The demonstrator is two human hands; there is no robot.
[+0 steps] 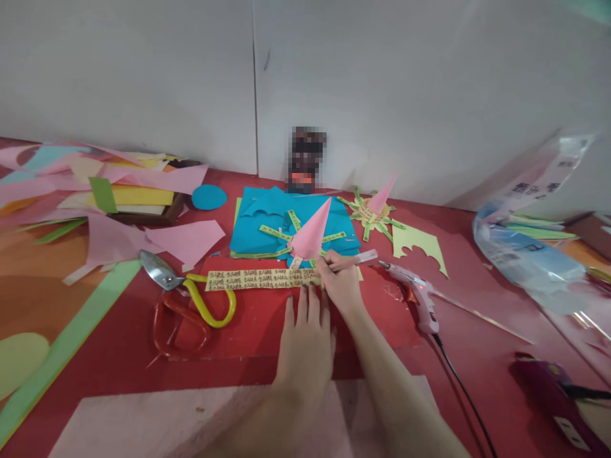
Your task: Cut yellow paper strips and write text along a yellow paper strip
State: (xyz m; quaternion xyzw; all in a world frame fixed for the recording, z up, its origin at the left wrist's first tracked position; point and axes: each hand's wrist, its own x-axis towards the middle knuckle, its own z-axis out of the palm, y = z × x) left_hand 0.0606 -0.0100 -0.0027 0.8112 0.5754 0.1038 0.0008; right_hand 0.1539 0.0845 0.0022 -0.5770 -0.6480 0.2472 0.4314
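A pen is held in my right hand, its tip hidden by the fingers at the right end of a pale yellow paper strip. Rows of handwritten characters run along that strip. My left hand lies flat with its fingers stretched, fingertips at the strip's lower edge. Just behind the strip stands a pink paper cone with green written strips fanned around its base. It rests on blue paper. Red paper lies beneath the strip and my left hand.
Scissors with red and yellow handles lie left of my hands. On the right lie a pink glue gun with a cord and a purple tool. A second cone piece, paper scraps and a clear plastic bag surround the work.
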